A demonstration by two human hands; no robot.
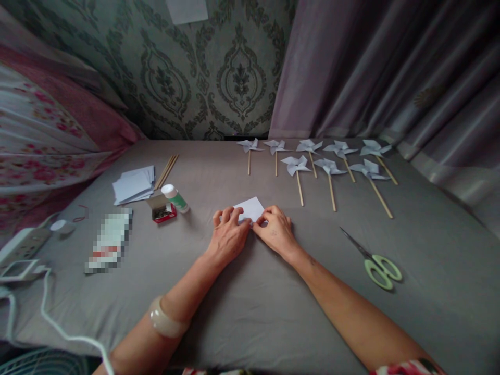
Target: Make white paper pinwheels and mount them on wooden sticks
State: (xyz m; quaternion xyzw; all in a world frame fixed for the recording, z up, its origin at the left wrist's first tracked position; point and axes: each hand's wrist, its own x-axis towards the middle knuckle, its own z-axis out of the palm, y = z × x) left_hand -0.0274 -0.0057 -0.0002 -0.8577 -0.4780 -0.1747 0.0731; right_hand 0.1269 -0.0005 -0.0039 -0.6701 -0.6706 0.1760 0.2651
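A small sheet of white paper (251,208) lies on the grey cloth in front of me. My left hand (230,232) has its fingers curled over the paper's left and near side. On the near right edge, my right hand (276,227) pinches the paper between thumb and fingers. The two thumbs almost meet at the near corner, and the hands hide part of the sheet there. Beyond my left hand stand a glue stick (175,198) with a white cap and an open red box (164,213) of small metal pieces.
Several white paper pinwheels (297,165) on wooden sticks lie at the back right. Green-handled scissors (377,265) rest at the right. On the left are a stack of paper (133,185), wooden sticks (166,172), a blurred object (111,239) and a power strip (25,245) with a white cable.
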